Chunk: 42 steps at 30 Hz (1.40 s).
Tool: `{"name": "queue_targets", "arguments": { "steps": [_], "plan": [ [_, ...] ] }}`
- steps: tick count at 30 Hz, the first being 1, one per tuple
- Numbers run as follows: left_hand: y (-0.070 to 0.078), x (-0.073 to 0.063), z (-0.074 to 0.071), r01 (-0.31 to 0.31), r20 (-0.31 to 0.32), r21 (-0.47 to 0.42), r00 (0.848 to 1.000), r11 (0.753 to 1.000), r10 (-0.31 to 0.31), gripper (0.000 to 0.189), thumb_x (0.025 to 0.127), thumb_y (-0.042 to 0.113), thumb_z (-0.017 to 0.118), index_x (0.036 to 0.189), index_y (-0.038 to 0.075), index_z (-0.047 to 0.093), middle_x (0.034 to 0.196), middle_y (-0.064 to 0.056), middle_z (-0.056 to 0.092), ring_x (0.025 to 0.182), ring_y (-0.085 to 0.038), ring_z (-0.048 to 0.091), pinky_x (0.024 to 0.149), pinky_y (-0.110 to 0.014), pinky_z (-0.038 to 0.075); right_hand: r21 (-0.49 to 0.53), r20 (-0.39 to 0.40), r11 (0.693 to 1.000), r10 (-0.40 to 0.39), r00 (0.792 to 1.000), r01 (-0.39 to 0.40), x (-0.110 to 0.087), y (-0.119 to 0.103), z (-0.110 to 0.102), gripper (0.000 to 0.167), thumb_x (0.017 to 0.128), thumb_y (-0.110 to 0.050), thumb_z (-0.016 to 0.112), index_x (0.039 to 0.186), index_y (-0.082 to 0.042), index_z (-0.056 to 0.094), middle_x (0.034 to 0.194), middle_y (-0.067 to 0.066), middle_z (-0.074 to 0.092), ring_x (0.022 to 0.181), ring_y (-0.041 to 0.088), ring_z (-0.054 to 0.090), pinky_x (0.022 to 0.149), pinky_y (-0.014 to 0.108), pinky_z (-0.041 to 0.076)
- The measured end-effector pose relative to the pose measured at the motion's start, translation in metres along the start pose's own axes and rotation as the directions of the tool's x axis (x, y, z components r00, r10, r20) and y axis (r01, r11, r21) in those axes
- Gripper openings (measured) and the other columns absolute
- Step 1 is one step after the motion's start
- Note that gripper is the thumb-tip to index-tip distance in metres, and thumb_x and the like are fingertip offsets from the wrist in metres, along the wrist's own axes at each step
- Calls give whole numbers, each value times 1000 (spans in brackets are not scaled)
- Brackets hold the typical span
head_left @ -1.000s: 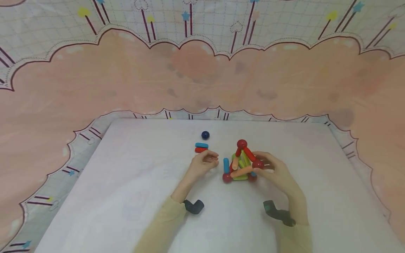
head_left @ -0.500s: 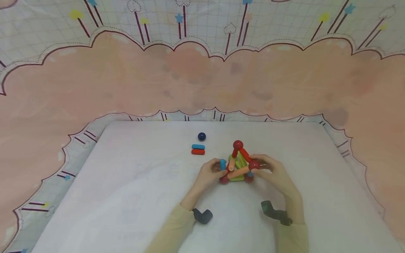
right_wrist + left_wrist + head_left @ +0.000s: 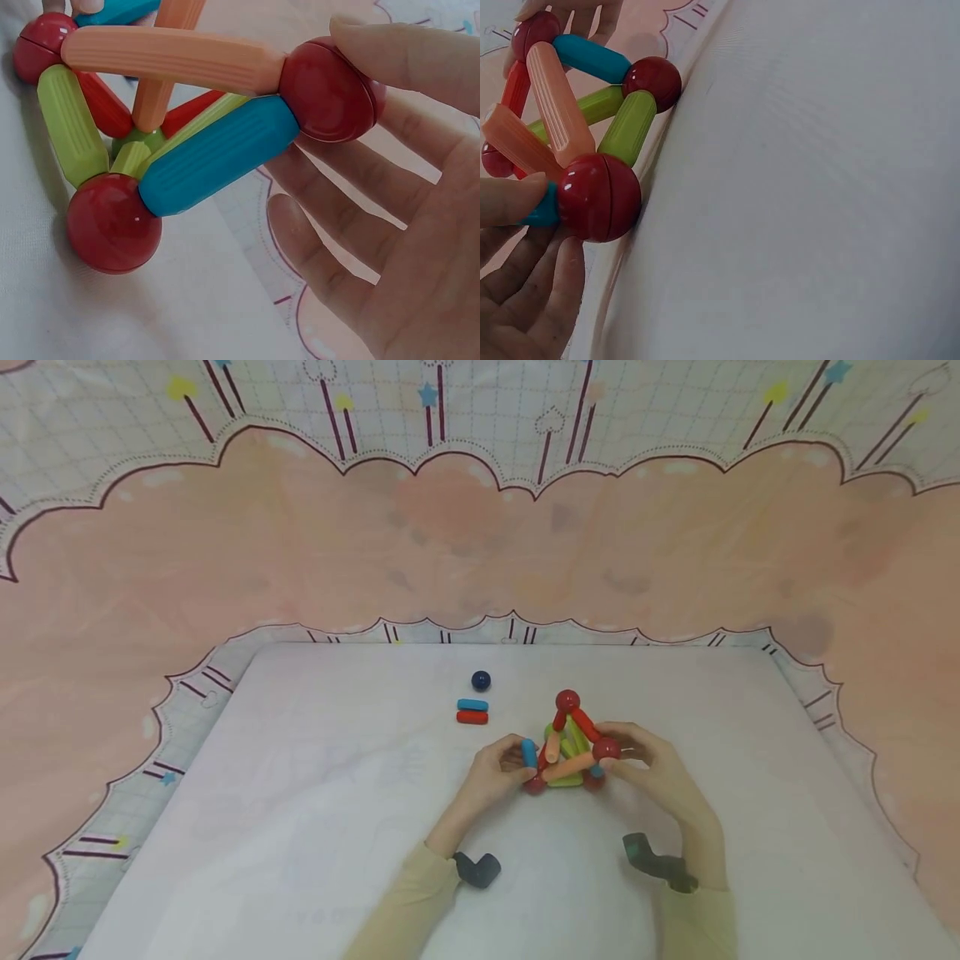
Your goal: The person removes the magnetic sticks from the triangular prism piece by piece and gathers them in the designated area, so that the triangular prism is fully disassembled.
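Observation:
A magnetic stick-and-ball structure of red balls and red, green, blue and peach rods stands on the white table. My left hand (image 3: 491,774) pinches the upright blue rod (image 3: 529,753) at its left corner. In the left wrist view the thumb lies over that rod, right beside the red ball (image 3: 600,197) at its base. At the structure's right side, my right hand (image 3: 654,763) holds the raised red ball (image 3: 330,90) between thumb and fingers. A peach rod (image 3: 176,58) and a blue rod (image 3: 221,155) meet this ball. Another red ball (image 3: 567,701) tops the structure.
Behind the left hand, a loose blue rod (image 3: 472,705) and a loose red rod (image 3: 472,717) lie side by side on the white table (image 3: 315,793). A dark blue ball (image 3: 481,681) sits beyond them. Patterned cloth (image 3: 300,543) surrounds the table.
My left hand has moved right from beside the loose rods to the structure and taken hold of its upright blue rod. The right hand has kept its hold on the red ball.

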<state>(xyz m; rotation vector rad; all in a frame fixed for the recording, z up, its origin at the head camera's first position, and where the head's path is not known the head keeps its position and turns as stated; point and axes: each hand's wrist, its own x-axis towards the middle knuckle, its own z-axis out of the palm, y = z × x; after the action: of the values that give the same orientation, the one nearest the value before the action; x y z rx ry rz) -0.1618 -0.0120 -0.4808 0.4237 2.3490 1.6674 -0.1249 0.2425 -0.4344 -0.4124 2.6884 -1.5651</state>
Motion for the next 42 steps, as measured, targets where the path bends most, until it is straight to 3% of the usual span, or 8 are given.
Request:
{"name": "queue_targets", "arguments": {
  "steps": [6, 9, 16, 25, 29, 33, 42],
  "plan": [
    [1, 0, -2, -61, -51, 80, 997, 995, 65, 32, 86, 3, 66, 117, 3, 63, 110, -15, 65, 92, -24, 68, 78, -26, 57, 0, 0, 1000, 22, 1000, -22, 1, -2, -1, 43, 90, -16, 65, 132, -17, 55, 129, 6, 60, 110, -7, 50, 94, 28, 48],
    [0, 2, -7, -60, -80, 81, 995, 995, 66, 32, 86, 6, 68, 118, 3, 64, 109, -14, 64, 91, -23, 68, 77, -23, 56, -4, 0, 1000, 23, 1000, -23, 1, -3, -2, 42, 90, -15, 65, 132, -17, 55, 128, 5, 61, 110, -6, 50, 94, 29, 48],
    [-3, 7, -26, -40, -168, 90, 984, 995, 55, 33, 84, 5, 71, 116, 5, 64, 106, -13, 66, 89, -23, 67, 83, -32, 57, -20, -2, 999, 36, 999, -36, 3, -4, -4, 44, 90, -18, 66, 132, -17, 55, 129, 5, 61, 110, -9, 49, 95, 33, 49],
    [-17, 10, -53, -52, -278, 105, 957, 993, 80, 25, 82, 4, 73, 105, 9, 66, 104, -10, 70, 88, -22, 66, 83, -35, 55, -22, -8, 999, 36, 999, -36, 3, -4, -5, 44, 89, -19, 67, 131, -17, 56, 128, 6, 61, 109, -8, 49, 93, 25, 49],
    [-26, 10, -66, -5, -315, 157, 947, 988, 55, 19, 82, 6, 73, 100, 8, 69, 102, -10, 71, 88, -22, 65, 82, -34, 55, -9, 1, 1000, 20, 1000, -20, 2, -3, -3, 43, 90, -16, 66, 131, -16, 56, 128, 6, 61, 110, -7, 50, 93, 26, 49],
    [-30, 13, -74, 47, -308, 204, 951, 978, 18, 18, 81, 6, 74, 99, 5, 71, 100, -12, 71, 86, -23, 66, 80, -34, 55, -13, 6, 999, 34, 999, -34, 1, -1, -1, 43, 90, -18, 66, 132, -18, 55, 129, 5, 61, 110, -7, 50, 95, 37, 49],
    [-27, 22, -82, 127, -274, 311, 961, 942, -39, 17, 81, 6, 74, 98, 6, 70, 90, -11, 67, 80, -20, 58, 75, -31, 50, 14, 5, 1000, 11, 1000, -11, 0, 0, 0, 42, 91, -16, 64, 131, -18, 56, 127, 4, 62, 111, -6, 51, 93, 23, 48]
  ]
}}
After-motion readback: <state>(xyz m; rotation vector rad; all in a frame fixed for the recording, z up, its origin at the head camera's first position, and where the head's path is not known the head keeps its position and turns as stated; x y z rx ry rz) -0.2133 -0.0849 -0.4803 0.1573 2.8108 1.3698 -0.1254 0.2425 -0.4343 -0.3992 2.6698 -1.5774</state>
